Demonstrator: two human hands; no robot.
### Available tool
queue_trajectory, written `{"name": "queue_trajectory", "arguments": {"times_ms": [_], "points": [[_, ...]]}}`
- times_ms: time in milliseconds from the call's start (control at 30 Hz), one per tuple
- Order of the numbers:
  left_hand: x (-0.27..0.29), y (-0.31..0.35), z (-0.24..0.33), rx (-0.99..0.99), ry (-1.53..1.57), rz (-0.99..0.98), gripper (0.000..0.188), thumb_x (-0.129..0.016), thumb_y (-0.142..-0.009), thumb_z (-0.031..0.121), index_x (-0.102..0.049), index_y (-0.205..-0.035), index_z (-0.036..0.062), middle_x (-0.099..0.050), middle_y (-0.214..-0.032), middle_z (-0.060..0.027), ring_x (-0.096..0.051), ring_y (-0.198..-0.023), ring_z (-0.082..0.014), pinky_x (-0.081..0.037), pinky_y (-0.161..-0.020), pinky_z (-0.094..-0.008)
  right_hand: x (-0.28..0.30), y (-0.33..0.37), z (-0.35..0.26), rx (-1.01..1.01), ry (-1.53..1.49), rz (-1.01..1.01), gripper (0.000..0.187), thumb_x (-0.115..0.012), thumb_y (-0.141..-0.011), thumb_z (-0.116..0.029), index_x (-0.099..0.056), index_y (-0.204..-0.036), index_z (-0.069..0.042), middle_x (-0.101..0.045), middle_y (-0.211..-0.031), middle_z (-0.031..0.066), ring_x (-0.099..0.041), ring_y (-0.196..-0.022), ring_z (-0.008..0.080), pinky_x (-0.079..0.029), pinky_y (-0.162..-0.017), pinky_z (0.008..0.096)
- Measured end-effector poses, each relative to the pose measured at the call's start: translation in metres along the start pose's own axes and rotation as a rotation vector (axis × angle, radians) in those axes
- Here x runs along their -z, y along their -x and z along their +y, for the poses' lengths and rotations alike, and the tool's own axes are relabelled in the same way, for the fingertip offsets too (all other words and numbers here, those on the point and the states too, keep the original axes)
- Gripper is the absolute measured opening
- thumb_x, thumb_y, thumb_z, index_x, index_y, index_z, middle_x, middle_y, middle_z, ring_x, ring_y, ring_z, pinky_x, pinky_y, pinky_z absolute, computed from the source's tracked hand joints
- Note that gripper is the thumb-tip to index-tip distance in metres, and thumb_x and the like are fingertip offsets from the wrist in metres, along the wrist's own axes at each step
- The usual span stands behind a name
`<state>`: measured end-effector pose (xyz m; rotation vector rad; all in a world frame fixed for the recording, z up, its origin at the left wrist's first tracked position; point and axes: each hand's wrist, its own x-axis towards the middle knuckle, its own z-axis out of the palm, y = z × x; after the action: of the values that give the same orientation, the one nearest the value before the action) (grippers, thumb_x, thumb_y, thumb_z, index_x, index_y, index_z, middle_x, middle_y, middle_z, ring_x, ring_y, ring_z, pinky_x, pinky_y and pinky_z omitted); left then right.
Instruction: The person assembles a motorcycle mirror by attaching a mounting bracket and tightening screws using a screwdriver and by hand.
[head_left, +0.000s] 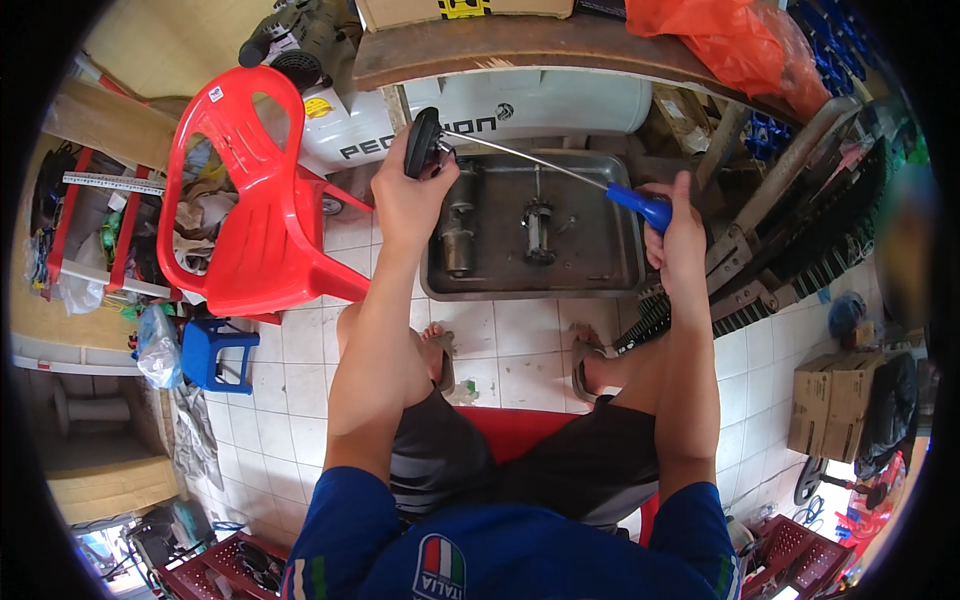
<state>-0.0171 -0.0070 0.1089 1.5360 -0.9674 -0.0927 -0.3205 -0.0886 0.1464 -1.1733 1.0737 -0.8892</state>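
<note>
My left hand (408, 205) grips a black, rounded part (422, 142) with metal bits on its inner side. Closed around the blue handle of a long screwdriver (637, 205) is my right hand (680, 240). The screwdriver's shaft runs leftward, and its tip meets or nearly meets the black part; contact is hard to tell. Below both hands lies a dark metal tray (590, 283). In it, a worn metal cylinder (458, 240) lies on the left and a ridged metal part (538, 232) near the middle, with a few small pieces beside it.
A red plastic chair (262, 235) stands left, with a small blue stool (218, 355) nearer. Behind the tray are a grey tank (560, 108) and a wooden bench (520, 50). Dark toothed metal strips (790, 280) lean at right. Cardboard boxes (830, 405) sit on the tiled floor.
</note>
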Motion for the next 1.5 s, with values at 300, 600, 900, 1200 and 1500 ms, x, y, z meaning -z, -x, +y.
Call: {"name": "queue_trajectory", "arguments": {"times_ms": [300, 600, 900, 1200, 1500], "points": [[0.023, -0.010, 0.000, 0.068, -0.139, -0.168, 0.047, -0.079, -0.071, 0.016, -0.068, -0.114, 0.0025, -0.072, -0.080, -0.0087, -0.068, -0.071, -0.0112, -0.054, -0.070, -0.0274, 0.008, -0.016, 0.006, 0.397, 0.317, -0.102, 0.026, -0.060, -0.099, -0.023, -0.053, -0.116, -0.005, -0.054, -0.081, 0.0018, -0.048, -0.071, 0.0083, -0.040, -0.063, 0.0242], [0.032, -0.016, -0.017, 0.138, 0.038, -0.119, 0.046, -0.079, -0.071, 0.015, -0.068, -0.113, 0.0006, -0.072, -0.084, -0.0052, -0.063, -0.071, -0.0075, -0.052, -0.069, -0.0260, -0.004, -0.021, 0.031, 0.403, -0.005, -0.220, 0.025, -0.064, -0.098, -0.022, -0.054, -0.114, -0.006, -0.057, -0.090, 0.0028, -0.051, -0.077, 0.0114, -0.043, -0.064, 0.0268], [0.013, -0.004, 0.002, 0.006, 0.086, 0.019, 0.051, -0.077, -0.076, 0.009, -0.061, -0.124, 0.0004, -0.073, -0.092, -0.0079, -0.069, -0.082, -0.0090, -0.054, -0.079, -0.0254, -0.006, -0.012, 0.016, -0.050, -0.101, -0.063, 0.048, -0.039, -0.105, -0.049, -0.061, -0.109, -0.006, -0.041, -0.059, -0.0020, -0.035, -0.043, 0.0065, -0.024, -0.039, 0.0235], [0.019, -0.008, -0.002, 0.039, -0.178, -0.166, 0.045, -0.079, -0.070, 0.018, -0.068, -0.110, 0.0010, -0.073, -0.082, -0.0106, -0.069, -0.076, -0.0130, -0.054, -0.073, -0.0295, 0.005, -0.021, 0.023, 0.435, 0.333, 0.044, 0.028, -0.047, -0.104, -0.028, -0.060, -0.112, -0.005, -0.053, -0.073, 0.0011, -0.048, -0.062, 0.0099, -0.039, -0.059, 0.0233], [0.020, -0.013, -0.026, 0.113, 0.011, -0.256, 0.048, -0.079, -0.070, 0.016, -0.068, -0.114, 0.0015, -0.073, -0.087, -0.0072, -0.066, -0.077, -0.0104, -0.053, -0.074, -0.0278, 0.008, -0.018, 0.015, 0.516, 0.239, 0.013, 0.040, -0.045, -0.104, -0.040, -0.058, -0.115, -0.004, -0.056, -0.078, 0.0041, -0.051, -0.069, 0.0112, -0.043, -0.063, 0.0253]]}}
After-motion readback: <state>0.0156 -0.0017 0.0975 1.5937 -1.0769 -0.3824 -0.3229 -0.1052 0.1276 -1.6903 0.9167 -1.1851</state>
